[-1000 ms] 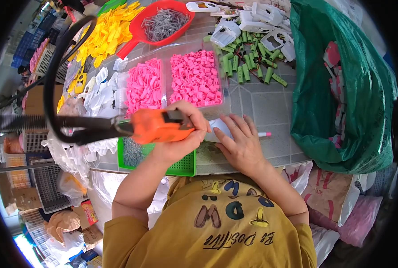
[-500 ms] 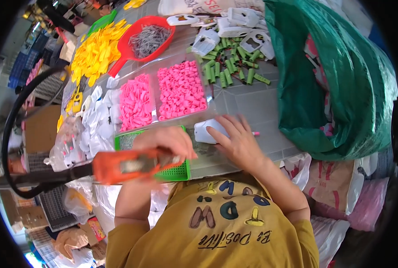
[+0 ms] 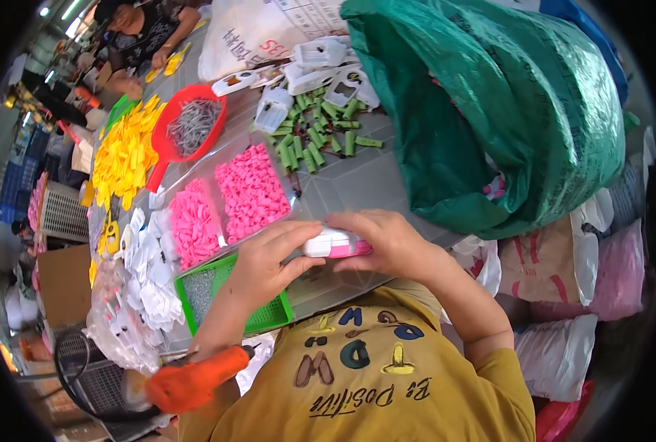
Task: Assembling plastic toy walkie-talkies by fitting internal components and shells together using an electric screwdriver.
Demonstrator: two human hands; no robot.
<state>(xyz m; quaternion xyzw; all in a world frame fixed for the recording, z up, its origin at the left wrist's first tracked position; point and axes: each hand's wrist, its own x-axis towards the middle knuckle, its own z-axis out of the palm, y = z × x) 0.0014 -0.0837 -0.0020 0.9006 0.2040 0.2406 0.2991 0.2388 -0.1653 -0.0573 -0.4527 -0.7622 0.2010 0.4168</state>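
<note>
Grey counter in a cluttered workroom, loaded with small parts. Nearest: mustard T-shirt close against the near edge. Orange tool at lower left, blurred, overlapping left forearm near the elbow; impossible to tell whether touching.

Left forearm slanting up and inward from lower left. Right forearm in from lower right, elbow bent wide, slanting up and leftward. Left hand turned inward, fingers bent along the far side, thumb forward on the near side. Right hand opposite, back upward, fingers arched over the far side, thumb low on the near side. Grip of both hands: closed on one white-and-pink casing, left fingertips at its left end, right hand covering its right end. Casing crosswise between the hands, in front of the chest, near the counter's edge; raised or resting, cannot tell.

Just left: green tray with small silvery pieces, partly behind left forearm. White parts heaped beside. Farther: clear container with pink rings and pink strips in separate compartments. At right, green bag, gaping. Beyond: green cylinders, yellow pieces, red scoop of grey pins. Farthest: white sack, co-worker at far left.
</note>
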